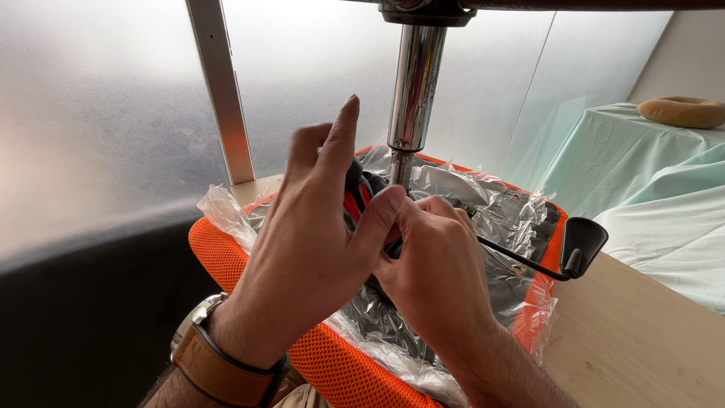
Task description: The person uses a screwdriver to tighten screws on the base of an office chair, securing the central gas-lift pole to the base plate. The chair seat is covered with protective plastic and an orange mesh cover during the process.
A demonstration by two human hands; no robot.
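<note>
Two bare hands work on an upturned orange mesh chair seat (226,261) wrapped in clear plastic (483,200). The left hand (310,249) grips a black and orange tool handle (355,193) just beside the chrome post (414,87). The right hand (434,264) is closed beneath the handle; what it holds is hidden. A black lever (581,243) sticks out right of the post.

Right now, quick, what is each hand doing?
Left hand: grip closed around a black and orange tool handle, index finger sticking up.
Right hand: curled shut beside it; what it holds is hidden.
</note>
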